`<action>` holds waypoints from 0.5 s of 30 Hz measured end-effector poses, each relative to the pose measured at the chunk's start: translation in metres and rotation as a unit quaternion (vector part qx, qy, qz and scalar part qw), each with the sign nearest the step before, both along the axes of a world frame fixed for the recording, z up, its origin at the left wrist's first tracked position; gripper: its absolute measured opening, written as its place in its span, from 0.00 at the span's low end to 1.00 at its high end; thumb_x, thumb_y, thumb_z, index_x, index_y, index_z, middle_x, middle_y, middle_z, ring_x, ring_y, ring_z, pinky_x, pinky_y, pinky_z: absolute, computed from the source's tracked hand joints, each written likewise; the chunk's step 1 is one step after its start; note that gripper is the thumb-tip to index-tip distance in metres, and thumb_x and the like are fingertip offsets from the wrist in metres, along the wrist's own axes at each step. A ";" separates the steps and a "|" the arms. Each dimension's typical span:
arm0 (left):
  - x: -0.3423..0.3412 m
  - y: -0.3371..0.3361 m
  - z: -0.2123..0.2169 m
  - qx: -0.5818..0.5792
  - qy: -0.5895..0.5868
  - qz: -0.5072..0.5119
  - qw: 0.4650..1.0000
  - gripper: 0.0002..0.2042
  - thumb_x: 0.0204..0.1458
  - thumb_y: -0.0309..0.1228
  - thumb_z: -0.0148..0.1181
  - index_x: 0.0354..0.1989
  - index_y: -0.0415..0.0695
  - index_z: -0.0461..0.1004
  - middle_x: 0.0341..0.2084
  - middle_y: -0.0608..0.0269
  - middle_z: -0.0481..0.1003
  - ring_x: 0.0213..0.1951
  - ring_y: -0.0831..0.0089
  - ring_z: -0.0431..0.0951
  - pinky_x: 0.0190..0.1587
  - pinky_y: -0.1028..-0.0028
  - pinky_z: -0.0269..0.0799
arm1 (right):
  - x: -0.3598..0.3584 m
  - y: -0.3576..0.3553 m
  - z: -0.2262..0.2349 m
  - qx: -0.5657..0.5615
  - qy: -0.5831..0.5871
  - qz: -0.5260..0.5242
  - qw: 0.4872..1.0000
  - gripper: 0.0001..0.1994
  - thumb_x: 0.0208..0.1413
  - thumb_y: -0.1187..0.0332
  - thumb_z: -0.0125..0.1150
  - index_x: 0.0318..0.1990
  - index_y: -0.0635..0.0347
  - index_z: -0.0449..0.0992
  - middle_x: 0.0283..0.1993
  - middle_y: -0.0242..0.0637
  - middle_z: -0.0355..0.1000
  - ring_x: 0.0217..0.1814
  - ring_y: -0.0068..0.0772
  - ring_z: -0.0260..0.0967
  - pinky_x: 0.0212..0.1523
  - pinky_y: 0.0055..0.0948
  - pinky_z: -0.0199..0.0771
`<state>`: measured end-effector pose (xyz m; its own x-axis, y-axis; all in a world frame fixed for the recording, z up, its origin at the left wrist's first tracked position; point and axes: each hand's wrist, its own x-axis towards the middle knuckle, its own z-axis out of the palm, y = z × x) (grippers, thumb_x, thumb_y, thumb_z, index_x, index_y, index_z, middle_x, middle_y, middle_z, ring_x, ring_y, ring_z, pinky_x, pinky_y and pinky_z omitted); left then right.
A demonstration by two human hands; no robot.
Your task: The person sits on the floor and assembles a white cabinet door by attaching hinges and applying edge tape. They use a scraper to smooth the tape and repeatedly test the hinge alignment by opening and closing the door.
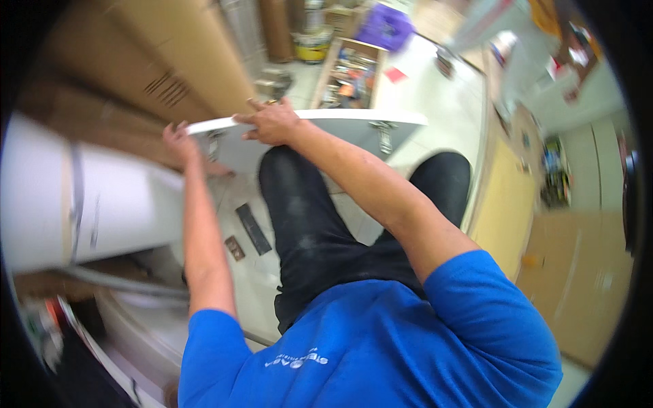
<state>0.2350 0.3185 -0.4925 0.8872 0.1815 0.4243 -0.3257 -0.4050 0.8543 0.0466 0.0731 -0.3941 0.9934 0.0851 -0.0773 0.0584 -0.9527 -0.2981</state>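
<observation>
A white cabinet door (333,126) stands on edge across my knees, its inner face toward me. Two metal hinges are fixed to that face, one hinge (384,138) near the right end and another (213,145) near the left. My left hand (179,144) is closed around the door's left end, its fingers bent over the edge. My right hand (273,123) rests on the upper edge left of the middle, fingers spread apart. Below the door, on the floor to the left, lie a long dark bar (253,229) and a small brown plate with holes (235,248).
Beyond the door, a wooden drawer (375,75) holds mixed tools and hardware beside a yellow tub (313,47) and a purple bag (385,27). Tall cardboard boxes (183,54) and a large white wrapped roll (122,197) crowd the left. A yellowish board (502,197) lies right.
</observation>
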 end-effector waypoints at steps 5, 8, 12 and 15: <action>0.029 0.028 -0.008 -0.018 0.074 -0.049 0.996 0.30 0.67 0.39 0.63 0.69 0.33 0.64 0.56 0.40 0.75 0.51 0.58 0.80 0.54 0.61 0.76 | -0.067 -0.061 -0.001 0.003 -0.049 -0.078 0.996 0.32 0.67 0.34 0.51 0.77 0.23 0.64 0.84 0.46 0.50 0.81 0.60 0.58 0.76 0.75 0.43; 0.034 0.037 -0.006 0.084 0.030 -0.057 0.994 0.28 0.67 0.37 0.61 0.70 0.33 0.63 0.56 0.38 0.75 0.53 0.55 0.79 0.55 0.58 0.75 | -0.119 -0.098 -0.002 -0.006 -0.063 -0.140 0.988 0.33 0.71 0.34 0.44 0.78 0.32 0.63 0.85 0.47 0.48 0.85 0.61 0.48 0.80 0.74 0.31; 0.020 0.031 0.035 0.375 -0.035 -0.021 0.926 0.26 0.65 0.30 0.59 0.70 0.38 0.64 0.53 0.39 0.76 0.52 0.48 0.79 0.55 0.53 0.75 | -0.167 -0.141 -0.006 -0.060 -0.083 -0.278 0.955 0.32 0.74 0.38 0.39 0.77 0.40 0.64 0.85 0.47 0.48 0.87 0.59 0.42 0.81 0.70 0.29; -0.001 -0.004 0.072 0.458 -0.094 -0.149 0.871 0.21 0.63 0.28 0.58 0.66 0.45 0.72 0.48 0.48 0.78 0.49 0.47 0.79 0.53 0.53 0.75 | -0.183 -0.151 -0.008 -0.021 -0.107 -0.318 0.942 0.32 0.75 0.40 0.36 0.76 0.44 0.66 0.85 0.46 0.48 0.87 0.58 0.40 0.82 0.68 0.27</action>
<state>0.2337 0.3141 -0.4209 0.7365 -0.5358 0.4129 -0.6320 -0.7626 0.1377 -0.1363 -0.0778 -0.4023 0.8360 -0.5303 0.1411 -0.4724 -0.8263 -0.3066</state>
